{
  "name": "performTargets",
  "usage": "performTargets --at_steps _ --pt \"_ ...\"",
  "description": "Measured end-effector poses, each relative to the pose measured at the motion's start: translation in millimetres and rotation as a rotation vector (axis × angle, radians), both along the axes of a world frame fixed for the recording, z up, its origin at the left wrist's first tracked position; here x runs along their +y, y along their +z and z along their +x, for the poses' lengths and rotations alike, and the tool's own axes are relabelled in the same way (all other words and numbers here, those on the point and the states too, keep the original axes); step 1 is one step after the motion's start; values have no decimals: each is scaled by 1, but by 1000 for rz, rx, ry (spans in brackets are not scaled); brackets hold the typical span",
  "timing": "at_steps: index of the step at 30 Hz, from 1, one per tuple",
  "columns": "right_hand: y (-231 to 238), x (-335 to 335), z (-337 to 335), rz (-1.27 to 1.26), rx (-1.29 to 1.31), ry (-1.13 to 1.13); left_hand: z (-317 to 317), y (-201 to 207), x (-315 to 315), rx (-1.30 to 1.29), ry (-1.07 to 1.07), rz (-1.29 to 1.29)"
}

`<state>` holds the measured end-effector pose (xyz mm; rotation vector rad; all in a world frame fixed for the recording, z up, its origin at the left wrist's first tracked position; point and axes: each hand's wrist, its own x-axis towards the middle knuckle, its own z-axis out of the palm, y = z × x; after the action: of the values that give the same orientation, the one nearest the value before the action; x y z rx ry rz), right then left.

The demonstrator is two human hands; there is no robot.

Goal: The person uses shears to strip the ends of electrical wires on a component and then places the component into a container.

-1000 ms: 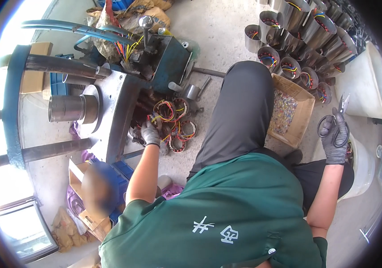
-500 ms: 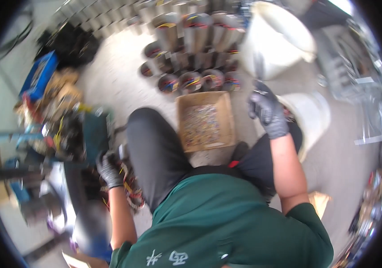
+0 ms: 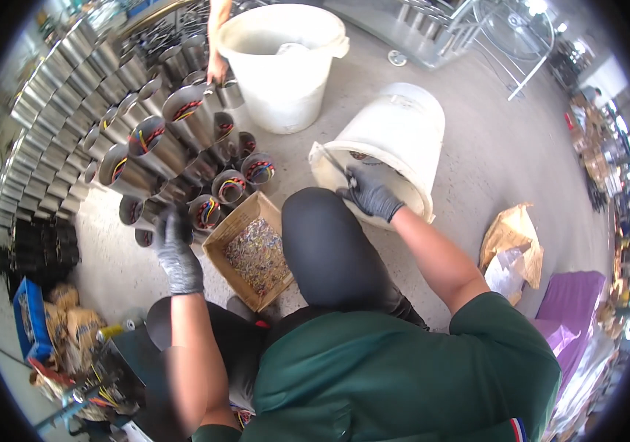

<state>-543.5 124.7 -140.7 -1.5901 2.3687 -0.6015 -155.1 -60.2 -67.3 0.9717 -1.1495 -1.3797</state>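
Note:
My right hand, in a grey glove, is at the mouth of a white plastic bucket lying on its side. A thin grey rod-like tool sticks out of its closed fingers toward the bucket rim; its exact kind is unclear. Gloved and blurred, my left hand is raised beside the front metal cylinders, which have coloured wires inside. Its fingers are too smeared to read. Between my hands, by my knees, stands an open cardboard box full of small multicoloured scraps.
A co-worker's hand reaches to the cylinders from behind. An upright white tub stands beside them. Stacked bare cylinders line the left. Brown paper and a purple sheet lie at right, a blue crate at left.
My view and body have turned to the right. My left hand has left the machine and wires at the left and come up near the cylinders; my right hand is now at the tipped bucket's mouth.

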Motion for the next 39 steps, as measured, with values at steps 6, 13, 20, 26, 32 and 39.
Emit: performTargets --at_steps 6,13,20,26,32,39 --pt "-140 67 -21 442 -221 -299 -11 -8 22 -284 -142 -51" --pt "-219 14 -72 14 -349 -859 -16 -29 12 -450 -194 -109" --pt "-255 -64 -166 -5 119 -741 -29 -33 15 -398 -255 -58" --pt "-240 -113 -153 88 73 -703 -14 -30 15 -467 -228 -2" --pt "-229 -114 -170 119 14 -749 -3 -42 13 -521 -236 46" --pt "-215 -91 -115 72 -169 -855 -3 -37 15 -503 -265 28"
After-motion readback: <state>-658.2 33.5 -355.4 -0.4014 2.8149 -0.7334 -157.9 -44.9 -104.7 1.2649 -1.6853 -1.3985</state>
